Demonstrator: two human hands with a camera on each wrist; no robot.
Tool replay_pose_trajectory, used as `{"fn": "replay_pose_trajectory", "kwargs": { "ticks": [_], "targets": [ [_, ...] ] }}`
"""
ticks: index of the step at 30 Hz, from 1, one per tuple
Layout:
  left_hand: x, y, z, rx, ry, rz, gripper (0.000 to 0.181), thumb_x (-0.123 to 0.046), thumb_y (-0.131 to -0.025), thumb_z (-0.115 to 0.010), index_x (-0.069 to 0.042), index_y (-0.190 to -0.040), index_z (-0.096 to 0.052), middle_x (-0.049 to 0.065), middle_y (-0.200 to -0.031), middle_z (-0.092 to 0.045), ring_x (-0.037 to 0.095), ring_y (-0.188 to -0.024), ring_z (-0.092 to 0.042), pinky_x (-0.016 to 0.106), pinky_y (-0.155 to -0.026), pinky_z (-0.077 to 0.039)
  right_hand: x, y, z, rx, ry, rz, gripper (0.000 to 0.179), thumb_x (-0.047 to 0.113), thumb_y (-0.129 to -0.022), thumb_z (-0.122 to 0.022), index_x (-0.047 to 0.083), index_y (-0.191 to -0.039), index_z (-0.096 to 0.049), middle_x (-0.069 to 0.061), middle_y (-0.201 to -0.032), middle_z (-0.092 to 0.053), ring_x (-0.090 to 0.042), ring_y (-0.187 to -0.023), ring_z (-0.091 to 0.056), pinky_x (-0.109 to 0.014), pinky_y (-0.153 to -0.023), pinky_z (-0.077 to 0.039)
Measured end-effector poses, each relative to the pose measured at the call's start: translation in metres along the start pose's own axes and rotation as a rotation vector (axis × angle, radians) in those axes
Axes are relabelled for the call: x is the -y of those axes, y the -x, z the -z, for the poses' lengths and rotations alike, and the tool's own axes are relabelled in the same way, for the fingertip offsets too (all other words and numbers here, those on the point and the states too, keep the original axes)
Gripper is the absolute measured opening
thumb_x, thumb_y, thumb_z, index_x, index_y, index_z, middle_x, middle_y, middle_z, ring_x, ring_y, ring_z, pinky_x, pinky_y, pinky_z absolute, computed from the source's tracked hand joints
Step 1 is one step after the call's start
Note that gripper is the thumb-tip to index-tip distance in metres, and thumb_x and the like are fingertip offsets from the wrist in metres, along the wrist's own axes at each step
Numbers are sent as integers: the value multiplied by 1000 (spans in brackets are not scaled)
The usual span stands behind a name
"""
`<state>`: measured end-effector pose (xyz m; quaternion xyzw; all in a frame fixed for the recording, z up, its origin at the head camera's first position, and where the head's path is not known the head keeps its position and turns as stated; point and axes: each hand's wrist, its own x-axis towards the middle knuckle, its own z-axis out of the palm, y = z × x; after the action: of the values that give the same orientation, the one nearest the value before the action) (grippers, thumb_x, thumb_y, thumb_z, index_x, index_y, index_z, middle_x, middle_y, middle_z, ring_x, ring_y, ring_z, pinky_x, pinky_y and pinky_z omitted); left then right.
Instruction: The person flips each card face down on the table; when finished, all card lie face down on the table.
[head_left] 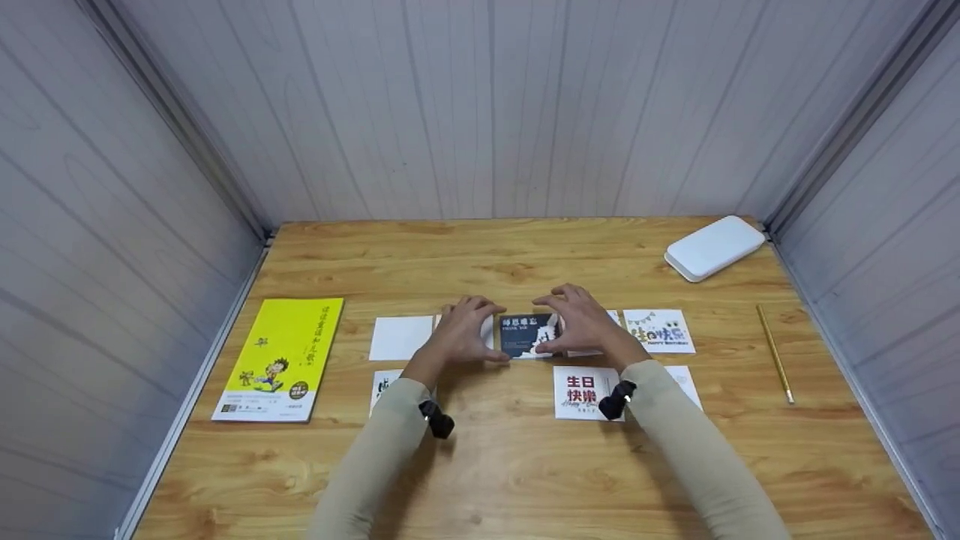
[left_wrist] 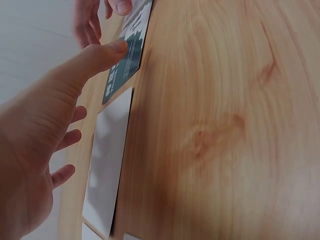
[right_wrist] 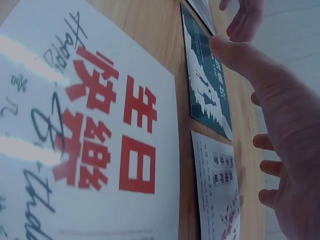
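A dark card with white lettering [head_left: 519,339] lies flat in the middle of a row of cards. My left hand [head_left: 461,334] arches at its left side, thumb and fingers spread apart. On the other side my right hand [head_left: 589,322] is curved in the same way, its thumb over the card's right part. Whether either hand touches the card I cannot tell. A white card [left_wrist: 107,160] lies by the left hand, and a card with small flowers [right_wrist: 220,185] by the right, partly hidden in the head view. Below the right hand is a red-lettered birthday card [head_left: 579,386].
A blank white card [head_left: 401,337] and a colourful birthday card [head_left: 660,331] end the row. Sleeves partly cover two lower cards. The yellow book [head_left: 289,352] lies left; a white case [head_left: 714,247] and a pencil [head_left: 774,352] lie right. Panels enclose the table.
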<state>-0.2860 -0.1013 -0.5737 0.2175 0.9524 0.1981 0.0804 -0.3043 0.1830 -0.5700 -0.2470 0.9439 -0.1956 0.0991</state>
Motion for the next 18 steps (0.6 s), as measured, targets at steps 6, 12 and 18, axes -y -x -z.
{"fn": "replay_pose_trajectory", "kwargs": {
  "ticks": [6,12,18],
  "targets": [
    [-3,-6,-3,27,-40,-14,98,-63,-82,-95,-23,-163,-60,10,-167,-57,36,-157,-50,63,-126,-41,-11,6,2,-1,-8,-4,96,60,-86,-93,22,-166,-56,-24,-173,-43,-53,-166,-34,-76,-129,-38],
    [1,-12,-4,61,-68,7,98,-64,-83,-94,-22,-164,-58,9,-167,-55,36,-158,-47,63,-126,-40,-15,6,-2,6,-14,-28,97,61,-82,-96,24,-163,-59,-26,-176,-40,-57,-170,-25,-80,-131,-32],
    [3,-13,-1,63,-67,11,95,-62,-84,-94,-22,-163,-59,8,-167,-55,35,-157,-48,64,-127,-38,-16,6,-3,5,-31,-50,96,61,-81,-97,24,-162,-61,-24,-178,-39,-56,-172,-21,-82,-131,-29]
  ]
}}
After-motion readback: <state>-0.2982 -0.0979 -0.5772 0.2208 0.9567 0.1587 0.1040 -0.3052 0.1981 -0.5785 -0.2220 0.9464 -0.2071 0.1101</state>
